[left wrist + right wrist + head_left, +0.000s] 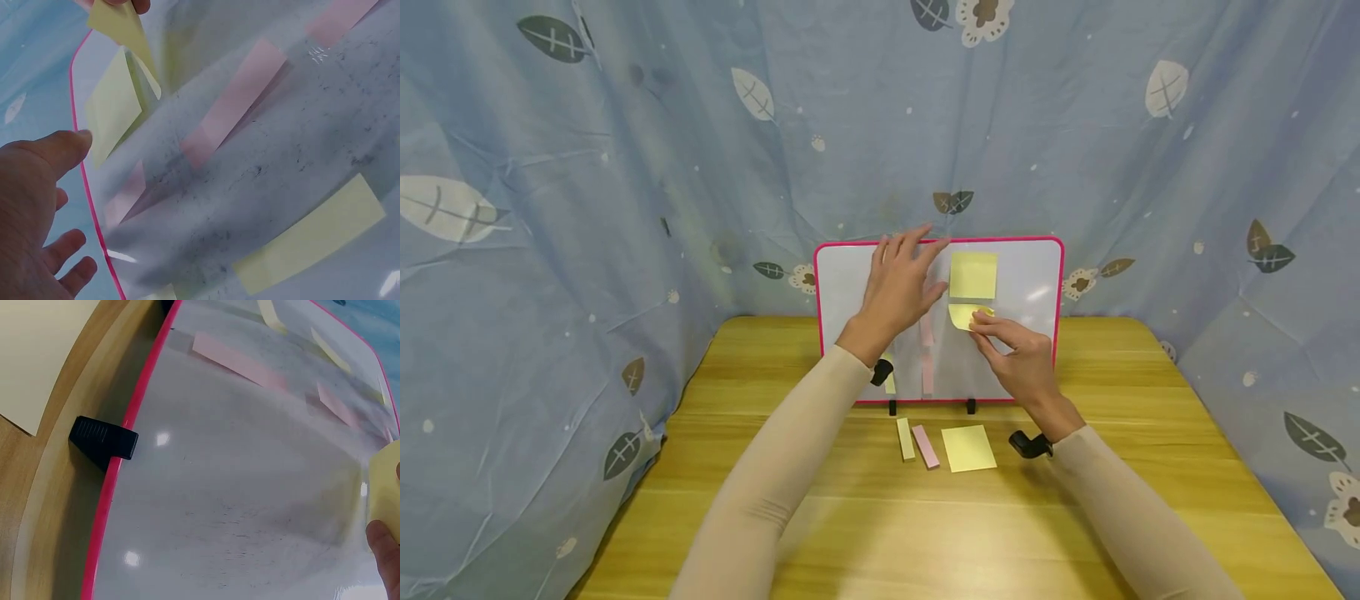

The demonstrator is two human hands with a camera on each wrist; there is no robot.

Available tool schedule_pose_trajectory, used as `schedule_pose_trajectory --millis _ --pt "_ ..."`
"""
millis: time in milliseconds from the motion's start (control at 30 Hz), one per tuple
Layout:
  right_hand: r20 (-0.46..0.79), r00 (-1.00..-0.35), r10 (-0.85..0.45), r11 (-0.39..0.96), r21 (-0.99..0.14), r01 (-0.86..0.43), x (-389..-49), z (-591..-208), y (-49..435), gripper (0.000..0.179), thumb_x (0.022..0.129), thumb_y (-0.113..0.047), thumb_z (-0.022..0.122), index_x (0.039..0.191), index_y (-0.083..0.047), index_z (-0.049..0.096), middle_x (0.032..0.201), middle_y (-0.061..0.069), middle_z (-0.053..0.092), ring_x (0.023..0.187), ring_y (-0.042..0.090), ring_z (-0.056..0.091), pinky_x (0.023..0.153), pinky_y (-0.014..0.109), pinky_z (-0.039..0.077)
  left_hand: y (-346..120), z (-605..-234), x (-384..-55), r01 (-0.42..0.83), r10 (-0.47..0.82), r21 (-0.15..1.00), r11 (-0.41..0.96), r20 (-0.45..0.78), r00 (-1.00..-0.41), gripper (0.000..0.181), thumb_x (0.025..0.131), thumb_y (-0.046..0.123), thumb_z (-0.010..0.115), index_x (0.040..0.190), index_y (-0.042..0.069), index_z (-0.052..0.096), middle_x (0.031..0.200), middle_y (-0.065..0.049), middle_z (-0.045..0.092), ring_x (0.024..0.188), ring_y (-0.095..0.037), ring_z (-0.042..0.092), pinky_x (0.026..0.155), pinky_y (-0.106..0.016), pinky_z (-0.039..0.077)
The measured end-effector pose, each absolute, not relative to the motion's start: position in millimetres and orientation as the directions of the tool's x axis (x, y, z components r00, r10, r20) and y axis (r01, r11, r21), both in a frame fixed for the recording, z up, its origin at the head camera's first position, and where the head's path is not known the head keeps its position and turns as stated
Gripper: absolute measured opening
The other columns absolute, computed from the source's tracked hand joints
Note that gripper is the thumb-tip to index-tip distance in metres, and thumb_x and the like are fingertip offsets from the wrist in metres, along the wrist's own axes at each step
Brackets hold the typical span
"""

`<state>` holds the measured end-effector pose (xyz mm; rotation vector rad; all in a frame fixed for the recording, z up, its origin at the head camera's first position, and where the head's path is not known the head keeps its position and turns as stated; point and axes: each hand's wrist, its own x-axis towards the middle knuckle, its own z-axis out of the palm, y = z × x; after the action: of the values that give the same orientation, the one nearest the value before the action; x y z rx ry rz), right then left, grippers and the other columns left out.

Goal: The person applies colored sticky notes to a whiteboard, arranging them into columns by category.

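A small whiteboard [1026, 333] with a pink frame stands upright. In the head view, my right hand [1018, 358] pinches a yellow sticky note [962, 317] between thumb and fingers; the note curls at its edge, just under another square yellow note [973, 276] stuck on the board. My left hand [897, 287] is raised before the board's upper edge, fingers spread and holding nothing. Pink strips [234, 103] and yellow strips [312, 234] are stuck to the board, seen in the left wrist view. The left forearm hides part of the board.
On the wooden table [865, 525] in front of the board lie a yellow strip pad [906, 439], a pink strip pad [926, 447] and a square yellow note pad [968, 448]. Black feet [103, 440] hold the board's lower edge. A patterned blue curtain [865, 108] hangs around the table.
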<state>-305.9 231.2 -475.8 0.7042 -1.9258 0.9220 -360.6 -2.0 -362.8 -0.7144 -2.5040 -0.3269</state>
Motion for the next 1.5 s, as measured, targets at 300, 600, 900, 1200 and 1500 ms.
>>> schedule_pose_trajectory --millis 300,600,900,1200,1500 --pt "0.865 -0.486 -0.126 0.576 -0.336 -0.745 -310 -484 231 0.025 0.090 0.009 0.095 0.113 0.001 0.092 0.122 0.020 0.088 0.114 0.044 0.088 0.114 0.010 0.049 7 -369 -369 0.477 0.416 0.040 0.878 0.427 -0.803 0.108 0.098 0.058 0.093 0.185 0.033 0.034 0.191 -0.003 0.034 0.176 -0.031 0.032 0.147 -0.073 0.012" --pt "0.864 -0.487 -0.126 0.584 -0.333 -0.741 -315 -488 232 0.026 0.089 0.009 0.096 0.113 0.003 0.091 0.120 0.020 0.089 0.113 0.044 0.088 0.114 0.008 0.048 20 -380 -374 0.417 0.377 -0.012 0.909 0.451 -0.809 0.125 0.090 0.063 0.099 0.187 0.034 0.026 0.182 -0.004 0.043 0.173 -0.031 0.034 0.147 -0.074 0.014" --pt "0.851 -0.499 -0.166 0.596 -0.317 -0.738 -317 -489 231 0.023 0.090 0.007 0.096 0.111 0.001 0.092 0.122 0.020 0.089 0.116 0.042 0.088 0.100 0.053 0.065 26 -389 -380 0.359 0.330 -0.037 0.933 0.486 -0.809 0.129 0.087 0.067 0.098 0.187 0.035 0.023 0.178 -0.005 0.045 0.172 -0.031 0.035 0.146 -0.074 0.015" --pt "0.809 -0.533 -0.248 0.641 -0.276 -0.717 -311 -491 229 0.038 0.090 -0.001 0.099 0.126 0.004 0.087 0.134 0.024 0.085 0.128 0.045 0.083 0.106 0.062 0.066 27 -388 -381 0.377 0.332 -0.011 0.926 0.499 -0.801 0.124 0.086 0.063 0.102 0.184 0.034 0.032 0.176 -0.008 0.047 0.170 -0.032 0.038 0.145 -0.076 0.015" --pt "0.764 -0.586 -0.270 0.726 -0.238 -0.645 -300 -490 220 0.049 0.099 -0.019 0.091 0.142 0.003 0.080 0.149 0.022 0.079 0.138 0.046 0.076 0.119 0.069 0.055 29 -387 -381 0.384 0.333 -0.005 0.923 0.508 -0.795 0.122 0.085 0.064 0.101 0.182 0.033 0.034 0.176 -0.008 0.047 0.170 -0.033 0.038 0.146 -0.076 0.014"
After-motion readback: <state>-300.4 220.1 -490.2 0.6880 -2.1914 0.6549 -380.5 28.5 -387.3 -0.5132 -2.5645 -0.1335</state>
